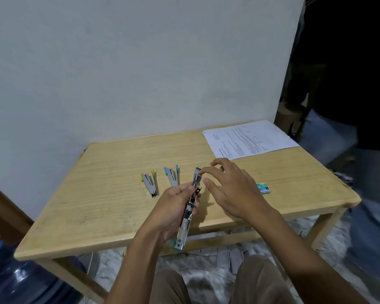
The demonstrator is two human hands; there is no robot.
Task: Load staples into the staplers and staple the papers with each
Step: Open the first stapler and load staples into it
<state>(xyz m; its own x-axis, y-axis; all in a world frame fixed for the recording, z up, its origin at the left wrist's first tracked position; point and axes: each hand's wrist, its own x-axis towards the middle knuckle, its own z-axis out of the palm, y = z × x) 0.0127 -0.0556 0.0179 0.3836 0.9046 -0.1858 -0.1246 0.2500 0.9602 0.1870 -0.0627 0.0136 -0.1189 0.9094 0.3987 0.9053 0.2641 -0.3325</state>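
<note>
My left hand (173, 207) grips a green-tipped metal stapler (188, 213), swung fully open into one long strip above the table's near edge. My right hand (226, 187) hovers at the stapler's far end, thumb and forefinger pinched at the open staple channel; whether they hold staples is too small to tell. A yellow-tipped stapler (149, 182) and a blue-tipped stapler (172, 175) lie open on the wooden table (97, 194). A green staple box (263, 187) sits to the right. Printed papers (248, 139) lie at the far right corner.
A pale wall stands right behind the table. A blue water jug (15, 277) stands on the floor at lower left. Paper scraps (228, 257) litter the floor under the table. Another person's legs (371, 216) stand close by on the right.
</note>
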